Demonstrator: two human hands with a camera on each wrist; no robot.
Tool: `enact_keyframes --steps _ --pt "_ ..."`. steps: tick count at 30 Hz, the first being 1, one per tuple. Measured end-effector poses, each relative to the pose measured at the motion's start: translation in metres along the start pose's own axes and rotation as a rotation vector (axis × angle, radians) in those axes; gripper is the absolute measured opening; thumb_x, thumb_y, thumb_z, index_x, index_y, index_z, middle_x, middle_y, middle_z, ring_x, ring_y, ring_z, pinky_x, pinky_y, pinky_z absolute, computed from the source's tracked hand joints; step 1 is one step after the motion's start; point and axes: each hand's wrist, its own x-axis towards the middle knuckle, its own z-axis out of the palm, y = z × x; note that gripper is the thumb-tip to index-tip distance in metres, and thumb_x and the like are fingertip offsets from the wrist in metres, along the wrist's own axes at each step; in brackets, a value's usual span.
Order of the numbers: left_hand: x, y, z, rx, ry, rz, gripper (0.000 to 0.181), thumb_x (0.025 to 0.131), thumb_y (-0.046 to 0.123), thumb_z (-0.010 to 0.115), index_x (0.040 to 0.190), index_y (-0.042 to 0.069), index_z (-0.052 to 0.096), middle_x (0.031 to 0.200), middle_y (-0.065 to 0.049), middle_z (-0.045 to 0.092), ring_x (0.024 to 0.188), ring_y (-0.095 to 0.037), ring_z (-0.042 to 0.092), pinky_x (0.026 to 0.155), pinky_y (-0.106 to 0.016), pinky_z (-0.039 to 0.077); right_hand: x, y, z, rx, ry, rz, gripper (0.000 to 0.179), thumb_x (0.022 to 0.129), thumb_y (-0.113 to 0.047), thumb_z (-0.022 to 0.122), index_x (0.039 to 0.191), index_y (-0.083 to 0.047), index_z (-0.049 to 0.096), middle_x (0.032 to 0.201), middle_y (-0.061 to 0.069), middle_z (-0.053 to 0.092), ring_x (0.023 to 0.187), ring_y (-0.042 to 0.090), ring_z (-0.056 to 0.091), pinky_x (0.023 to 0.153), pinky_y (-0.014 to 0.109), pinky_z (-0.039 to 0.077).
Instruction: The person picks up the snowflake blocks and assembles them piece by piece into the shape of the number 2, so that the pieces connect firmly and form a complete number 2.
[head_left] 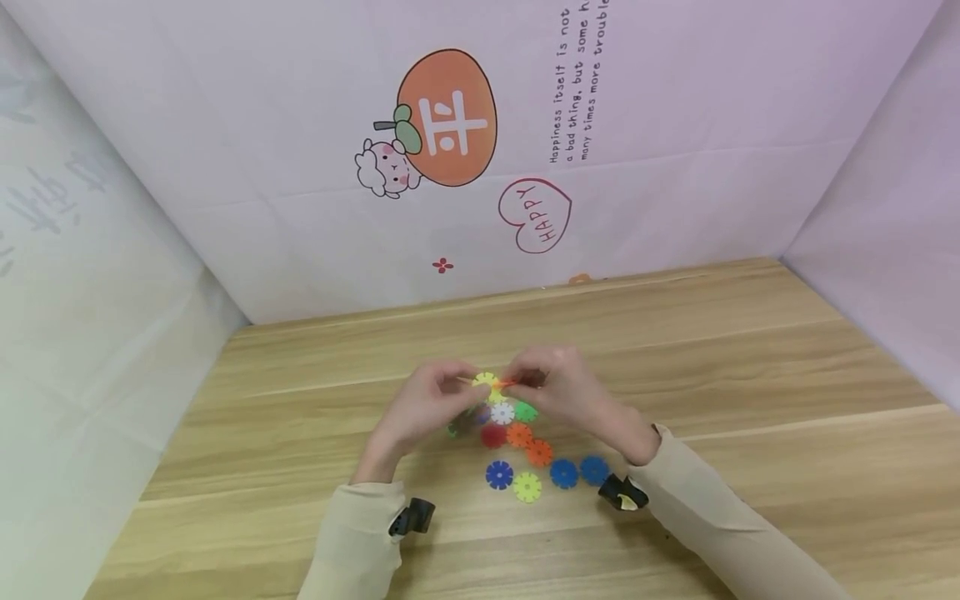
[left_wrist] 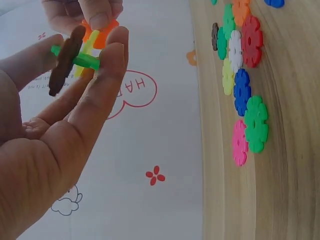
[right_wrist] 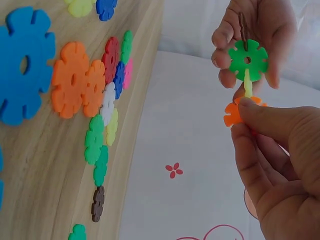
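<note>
Above the tabletop, my left hand (head_left: pixel 426 403) holds a green notched plastic disc (right_wrist: pixel 257 59) between thumb and fingers. A brown disc (left_wrist: pixel 66 62) and a yellow disc (right_wrist: pixel 248 85) are slotted into this green one at an angle. From the other side, my right hand (head_left: pixel 572 397) pinches an orange disc (right_wrist: pixel 233 114) between thumb and forefinger. The orange disc meets the yellow one's edge; how deep the slots engage is hidden by the fingers. Both hands are close together, over loose discs.
Loose notched discs lie on the wooden table (head_left: pixel 315 467) beneath and in front of the hands, among them red (left_wrist: pixel 252 42), white (left_wrist: pixel 235 49), pink (left_wrist: pixel 240 142) and blue (head_left: pixel 564 473) ones. White printed cloth walls (head_left: pixel 300 242) stand at the back and both sides.
</note>
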Motion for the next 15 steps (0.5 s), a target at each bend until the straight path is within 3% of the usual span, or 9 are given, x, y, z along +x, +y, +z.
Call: enact_keyframes --steps 3,7,10,15 --pt "-0.001 0.000 -0.002 0.022 0.002 -0.016 0.029 0.091 0.016 0.065 0.116 0.001 0.064 0.095 -0.018 0.071 0.075 -0.019 0.068 0.067 -0.030 0.052 0.000 0.004 -0.006 0.043 -0.084 0.100 0.017 0.073 0.001 0.081 0.087 -0.002 0.072 0.081 0.007 0.071 0.066 0.010 0.065 0.060 0.019 0.053" --pt "-0.001 -0.001 -0.004 0.047 0.016 -0.046 0.031 0.092 0.018 0.065 0.118 0.002 0.064 0.085 -0.013 0.072 0.066 -0.015 0.064 0.062 -0.028 0.049 -0.004 0.017 -0.020 0.056 -0.215 0.339 0.019 0.078 -0.007 0.079 0.094 -0.002 0.070 0.086 0.008 0.070 0.070 0.013 0.065 0.063 0.025 0.055" --pt "-0.001 -0.001 -0.004 0.063 0.017 -0.052 0.032 0.092 0.020 0.065 0.120 0.004 0.064 0.073 -0.006 0.068 0.059 -0.012 0.055 0.057 -0.026 0.043 -0.008 0.030 -0.031 0.000 -0.278 0.492 0.019 0.080 -0.006 0.076 0.095 0.002 0.069 0.087 0.010 0.069 0.075 0.018 0.065 0.066 0.029 0.055" --pt "-0.001 -0.001 -0.004 0.077 0.003 -0.044 0.034 0.091 0.019 0.065 0.121 0.004 0.064 0.072 -0.007 0.067 0.057 -0.011 0.049 0.055 -0.025 0.038 -0.011 0.042 -0.040 -0.126 -0.402 0.657 0.028 0.079 -0.006 0.076 0.103 0.004 0.066 0.090 0.013 0.067 0.083 0.024 0.062 0.071 0.036 0.054"
